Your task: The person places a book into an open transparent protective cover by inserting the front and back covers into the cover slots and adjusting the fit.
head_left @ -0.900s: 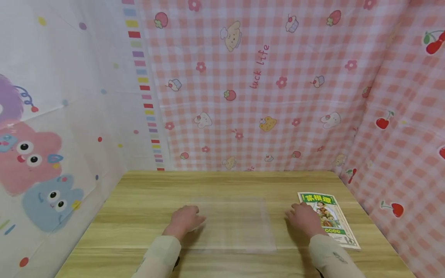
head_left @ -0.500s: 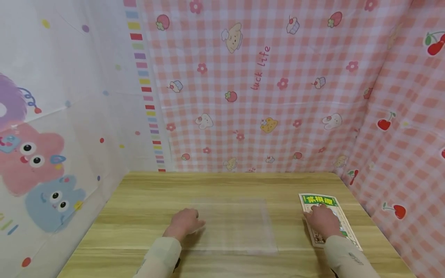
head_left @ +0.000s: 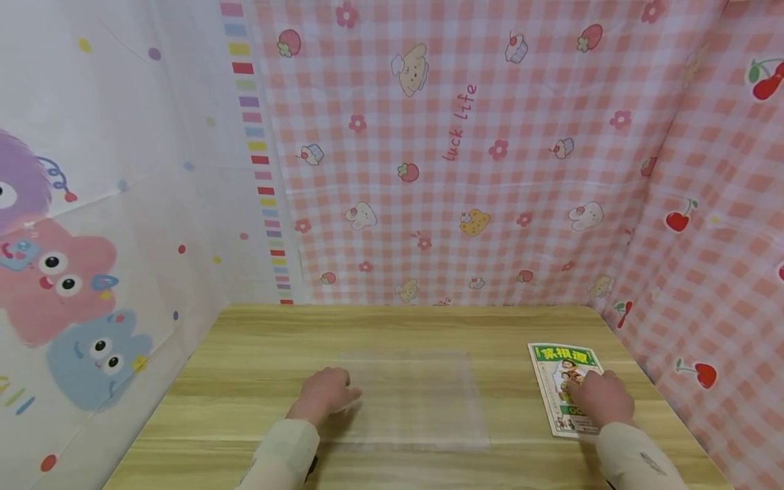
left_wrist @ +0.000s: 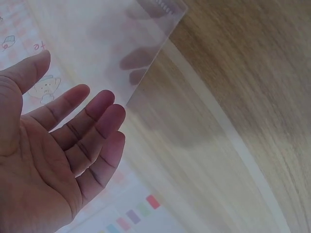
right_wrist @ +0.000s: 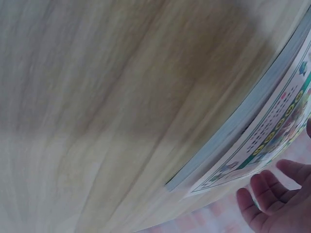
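Observation:
A clear plastic sheet lies flat on the table's middle, its edges only faintly visible. Beside its left edge is my left hand, fingers relaxed and holding nothing. In the left wrist view the palm of that hand shows, and a corner of the plastic sheet appears past the fingertips. To the right lies a closed book with a green and white cover and yellow lettering. My right hand overlaps the book's right side. In the right wrist view its loosely bent fingers are close to the book.
The light wood table carries all of this. Pink checked cloth stands behind it, a white cartoon-printed cloth on the left, and another checked cloth along the right edge.
My right hand has moved rightward across the book, from its left edge to its right side, uncovering more of the cover. The left hand stays where it was.

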Motion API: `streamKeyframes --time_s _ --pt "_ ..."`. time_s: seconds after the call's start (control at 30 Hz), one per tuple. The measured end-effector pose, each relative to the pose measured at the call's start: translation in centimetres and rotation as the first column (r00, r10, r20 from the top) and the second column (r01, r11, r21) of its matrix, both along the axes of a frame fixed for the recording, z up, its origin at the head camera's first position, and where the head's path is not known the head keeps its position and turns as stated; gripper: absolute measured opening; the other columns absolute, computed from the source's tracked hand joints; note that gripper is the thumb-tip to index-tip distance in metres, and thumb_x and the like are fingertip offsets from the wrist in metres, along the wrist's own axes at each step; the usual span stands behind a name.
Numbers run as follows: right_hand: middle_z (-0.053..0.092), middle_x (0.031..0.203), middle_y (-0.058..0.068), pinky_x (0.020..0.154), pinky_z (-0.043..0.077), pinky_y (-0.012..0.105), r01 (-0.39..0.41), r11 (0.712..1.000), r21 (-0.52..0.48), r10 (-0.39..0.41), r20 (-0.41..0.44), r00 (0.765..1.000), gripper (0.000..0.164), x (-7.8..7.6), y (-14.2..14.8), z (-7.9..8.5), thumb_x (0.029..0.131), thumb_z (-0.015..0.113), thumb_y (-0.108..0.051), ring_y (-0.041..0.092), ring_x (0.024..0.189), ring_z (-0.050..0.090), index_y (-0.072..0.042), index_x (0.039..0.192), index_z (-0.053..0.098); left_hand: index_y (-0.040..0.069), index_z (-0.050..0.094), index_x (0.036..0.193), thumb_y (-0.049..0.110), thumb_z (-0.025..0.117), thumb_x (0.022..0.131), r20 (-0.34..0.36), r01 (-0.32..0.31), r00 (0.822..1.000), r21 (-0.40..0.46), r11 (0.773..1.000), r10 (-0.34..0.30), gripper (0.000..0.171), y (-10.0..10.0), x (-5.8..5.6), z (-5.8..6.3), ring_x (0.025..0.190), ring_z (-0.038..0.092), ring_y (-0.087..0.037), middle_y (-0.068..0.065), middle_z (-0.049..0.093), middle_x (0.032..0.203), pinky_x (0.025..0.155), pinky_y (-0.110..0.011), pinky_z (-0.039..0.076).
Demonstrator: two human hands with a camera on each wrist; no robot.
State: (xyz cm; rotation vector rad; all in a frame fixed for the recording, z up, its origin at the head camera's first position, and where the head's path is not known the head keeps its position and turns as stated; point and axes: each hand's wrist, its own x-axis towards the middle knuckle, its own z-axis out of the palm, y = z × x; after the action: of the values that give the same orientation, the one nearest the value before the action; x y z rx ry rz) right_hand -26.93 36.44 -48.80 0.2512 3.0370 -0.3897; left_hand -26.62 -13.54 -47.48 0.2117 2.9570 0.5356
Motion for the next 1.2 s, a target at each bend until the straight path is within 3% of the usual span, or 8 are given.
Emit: streamKeyframes --time_s 0.17,0.27,0.5,0.63,0.93,1.2 --pt "0.051 0.096 0.036 0.068 0.049 0.059 0.071 0.997 -0.017 -0.069 0.084 0.994 0.077 0.3 0.8 -0.8 0.098 0.047 -0.058 0.047 0.09 0.053 0.018 0.105 0.06 0.007 0.063 0.079 0.033 0.069 0.092 -0.002 0.003 1.0 0.009 1.0 -0.003 0.03 0.2 0.2 0.2 0.063 0.048 -0.018 -0.002 0.056 0.071 0.06 -0.037 0.045" --pt "0.052 0.095 0.037 0.066 0.05 0.056 0.105 0.994 -0.022 -0.102 0.111 0.989 0.078 0.4 1.1 -1.1 0.097 0.046 -0.061 0.047 0.088 0.052 0.016 0.101 0.061 0.006 0.064 0.081 0.032 0.069 0.092 -0.002 0.003 1.0 0.012 1.0 -0.003 0.029 0.3 0.3 0.2 0.064 0.05 -0.019 -0.003 0.058 0.074 0.062 -0.039 0.047" --pt "0.05 0.095 0.037 0.07 0.05 0.056 0.19 0.982 -0.019 -0.186 0.124 0.975 0.072 0.4 0.9 -1.5 0.098 0.051 -0.052 0.049 0.091 0.052 0.019 0.106 0.059 0.001 0.069 0.093 0.032 0.07 0.092 -0.004 0.003 1.0 0.004 1.0 -0.003 0.031 0.4 0.3 0.3 0.073 0.06 -0.021 -0.009 0.068 0.088 0.072 -0.046 0.054" --pt "0.048 0.096 0.038 0.071 0.05 0.056 0.229 0.973 -0.027 -0.223 0.135 0.965 0.068 0.5 1.0 -1.7 0.097 0.053 -0.049 0.05 0.093 0.051 0.019 0.106 0.058 0.001 0.069 0.093 0.032 0.07 0.092 -0.006 0.007 1.0 0.001 1.0 -0.007 0.031 0.5 0.3 0.3 0.072 0.058 -0.021 -0.008 0.067 0.087 0.071 -0.045 0.053" --pt "0.047 0.096 0.042 0.07 0.049 0.056 0.186 0.981 -0.062 -0.176 0.14 0.974 0.072 0.3 1.8 -1.5 0.095 0.056 -0.055 0.054 0.093 0.05 0.017 0.103 0.059 0.004 0.066 0.086 0.031 0.069 0.092 -0.022 0.018 1.0 0.01 1.0 -0.018 0.028 0.6 0.3 0.4 0.065 0.049 -0.018 -0.003 0.06 0.076 0.064 -0.038 0.048" --pt "0.051 0.101 0.044 0.074 0.048 0.058 0.19 0.979 -0.079 -0.175 0.168 0.97 0.078 -0.6 2.8 -0.7 0.087 0.064 -0.06 0.054 0.096 0.053 0.016 0.105 0.059 0.001 0.068 0.091 0.032 0.07 0.092 -0.037 0.026 0.999 -0.001 1.0 -0.026 0.03 0.8 0.4 0.9 0.072 0.058 -0.021 -0.008 0.067 0.086 0.07 -0.044 0.053"
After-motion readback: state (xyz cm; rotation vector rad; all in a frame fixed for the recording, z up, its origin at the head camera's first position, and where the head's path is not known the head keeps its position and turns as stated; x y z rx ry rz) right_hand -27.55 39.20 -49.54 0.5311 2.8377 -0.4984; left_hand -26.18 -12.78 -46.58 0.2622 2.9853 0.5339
